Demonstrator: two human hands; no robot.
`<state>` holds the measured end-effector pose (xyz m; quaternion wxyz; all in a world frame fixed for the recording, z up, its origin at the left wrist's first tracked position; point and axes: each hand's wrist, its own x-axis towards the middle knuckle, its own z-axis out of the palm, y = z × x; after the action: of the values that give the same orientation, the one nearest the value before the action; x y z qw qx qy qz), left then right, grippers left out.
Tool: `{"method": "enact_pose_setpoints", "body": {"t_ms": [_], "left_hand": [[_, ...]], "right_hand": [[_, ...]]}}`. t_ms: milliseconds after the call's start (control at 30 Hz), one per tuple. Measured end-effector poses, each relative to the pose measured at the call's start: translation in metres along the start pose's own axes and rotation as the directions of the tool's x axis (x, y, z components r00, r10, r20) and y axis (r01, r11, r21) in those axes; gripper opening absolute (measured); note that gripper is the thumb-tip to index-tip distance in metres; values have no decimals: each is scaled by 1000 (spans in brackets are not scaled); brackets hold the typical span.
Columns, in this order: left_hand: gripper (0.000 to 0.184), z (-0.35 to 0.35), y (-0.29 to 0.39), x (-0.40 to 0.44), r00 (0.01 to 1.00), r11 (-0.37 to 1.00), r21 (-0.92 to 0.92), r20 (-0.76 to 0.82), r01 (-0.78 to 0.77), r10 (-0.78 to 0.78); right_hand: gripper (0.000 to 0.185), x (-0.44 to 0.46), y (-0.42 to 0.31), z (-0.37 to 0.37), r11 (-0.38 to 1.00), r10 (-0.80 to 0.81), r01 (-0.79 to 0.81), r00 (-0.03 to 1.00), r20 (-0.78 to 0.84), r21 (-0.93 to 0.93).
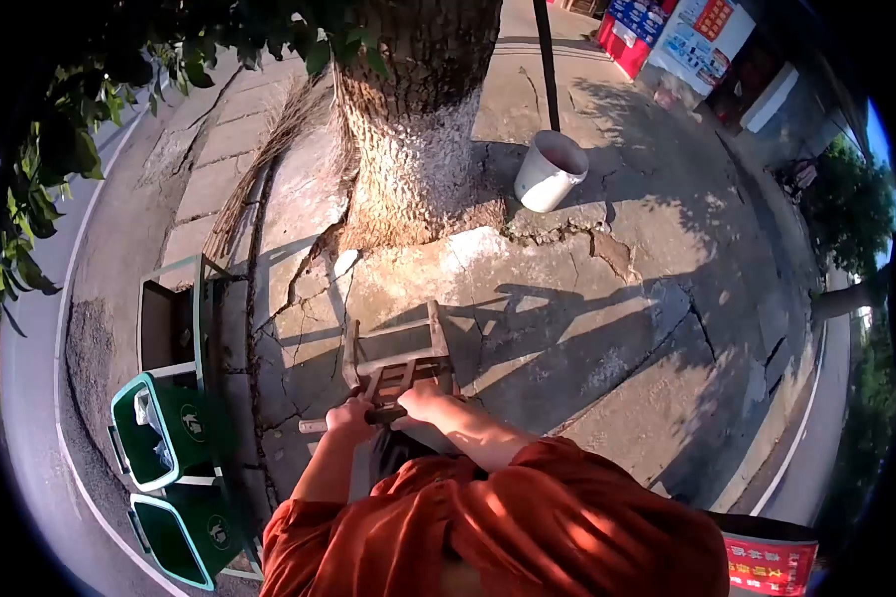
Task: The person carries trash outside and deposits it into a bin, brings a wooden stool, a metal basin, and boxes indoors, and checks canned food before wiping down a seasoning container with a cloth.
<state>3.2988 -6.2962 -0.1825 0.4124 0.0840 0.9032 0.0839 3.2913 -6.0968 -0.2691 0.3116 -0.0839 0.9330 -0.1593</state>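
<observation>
A small wooden stool or chair frame is in front of me over the cracked pavement, its legs pointing away from my body. My left hand has its fingers wrapped round a bar at the near left side of the frame. Close beside it, my right hand is closed on the near right part of the same frame. The finer details of both grips are too small to tell. Loose orange-red sleeves cover my upper arms.
A whitewashed tree trunk rises ahead, with a white bucket on its right. Twig brooms lie to its left. Green bins and a green metal frame stand at the left. A red sign is at the lower right.
</observation>
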Motion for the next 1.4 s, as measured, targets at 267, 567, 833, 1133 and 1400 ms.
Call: {"method": "enact_pose_setpoints", "body": {"t_ms": [267,567,833,1133,1400], "left_hand": [[65,1,98,39,996,994,75,38,78,-81],[77,-36,73,117,919,864,-482,390,147,61],[18,-85,272,240,894,881,-396,444,260,-64],[10,-198,505,287,855,695,-607,518,385,-21],[30,-207,729,398,781,870,-361,410,-335,471]], "right_hand": [[31,-126,172,-128,886,65,109,933,-354,450],[43,-183,441,-67,777,412,-216,885,-218,591],[47,-364,583,43,310,697,-851,506,508,423],[46,-381,688,-107,35,769,-713,467,436,701],[46,-388,942,-148,127,776,-688,517,360,715]]}}
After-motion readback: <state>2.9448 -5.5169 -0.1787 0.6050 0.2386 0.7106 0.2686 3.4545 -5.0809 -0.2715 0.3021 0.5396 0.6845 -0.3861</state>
